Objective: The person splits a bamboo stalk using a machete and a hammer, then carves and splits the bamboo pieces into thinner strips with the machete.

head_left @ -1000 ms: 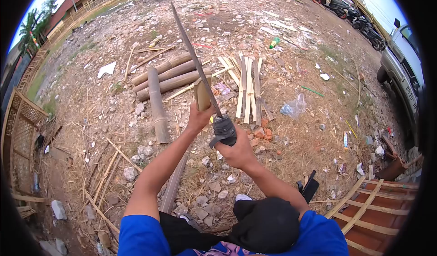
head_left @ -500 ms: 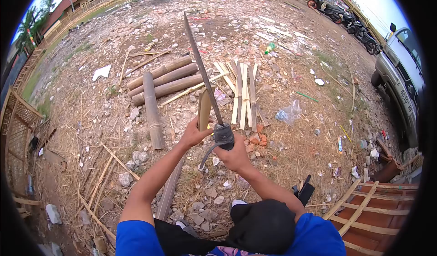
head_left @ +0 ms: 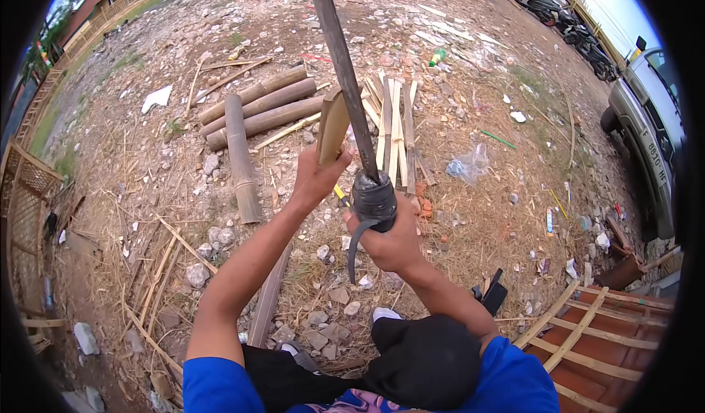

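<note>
My right hand (head_left: 389, 233) is wrapped round the black taped handle (head_left: 374, 200) of a long dark blade (head_left: 339, 57), which points up and away from me. A loose strip of tape hangs from the handle. Just left of the blade, my left hand (head_left: 319, 178) grips the lower part of a split bamboo piece (head_left: 333, 128) held upright. The blade passes close along the bamboo's right side; whether they touch I cannot tell. Something yellow (head_left: 340, 193) shows between my hands, mostly hidden.
Bamboo poles (head_left: 242, 160) lie on the stony ground ahead, with split strips (head_left: 396, 130) to their right. A plastic bag (head_left: 470, 165) lies farther right. A slatted bamboo frame (head_left: 595, 332) is at lower right, a parked vehicle (head_left: 645, 123) at the right edge.
Both hands have risen slightly. The blade looks larger and nearer, its tip now beyond the top of the view. The tape strip hangs straighter down.
</note>
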Demonstrator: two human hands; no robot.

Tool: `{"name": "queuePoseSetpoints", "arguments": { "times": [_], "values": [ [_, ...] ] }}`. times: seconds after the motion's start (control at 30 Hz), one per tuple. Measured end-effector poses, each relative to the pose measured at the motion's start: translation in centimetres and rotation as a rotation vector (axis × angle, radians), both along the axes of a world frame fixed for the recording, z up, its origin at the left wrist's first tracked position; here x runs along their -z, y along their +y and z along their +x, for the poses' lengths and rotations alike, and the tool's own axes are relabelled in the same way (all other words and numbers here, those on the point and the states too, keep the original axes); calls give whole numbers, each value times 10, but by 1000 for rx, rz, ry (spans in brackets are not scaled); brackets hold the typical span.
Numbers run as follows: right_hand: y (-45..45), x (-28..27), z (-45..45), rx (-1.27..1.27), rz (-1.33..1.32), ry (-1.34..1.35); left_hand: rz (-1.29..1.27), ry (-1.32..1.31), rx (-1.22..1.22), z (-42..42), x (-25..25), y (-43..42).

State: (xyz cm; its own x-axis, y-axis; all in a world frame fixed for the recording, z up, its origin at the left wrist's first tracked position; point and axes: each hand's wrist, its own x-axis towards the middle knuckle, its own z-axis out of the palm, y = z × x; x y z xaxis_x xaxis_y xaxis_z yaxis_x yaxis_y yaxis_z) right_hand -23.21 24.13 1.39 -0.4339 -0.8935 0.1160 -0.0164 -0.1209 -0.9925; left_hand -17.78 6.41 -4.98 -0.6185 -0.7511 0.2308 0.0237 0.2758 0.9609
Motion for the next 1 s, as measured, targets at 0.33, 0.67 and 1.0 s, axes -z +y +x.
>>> {"name": "queuePoseSetpoints", "arguments": {
  "times": [0.33, 0.67, 1.0],
  "values": [
    [-8, 46, -4, 65, 84, 50, -100, -118, 146, 21, 77, -20],
    [7, -18, 4, 13, -86, 58, -5, 76, -13, -6, -11, -2],
    [-9, 57, -15, 73, 127, -20, -129, -154, 107, 26, 64, -32]
  ]
}}
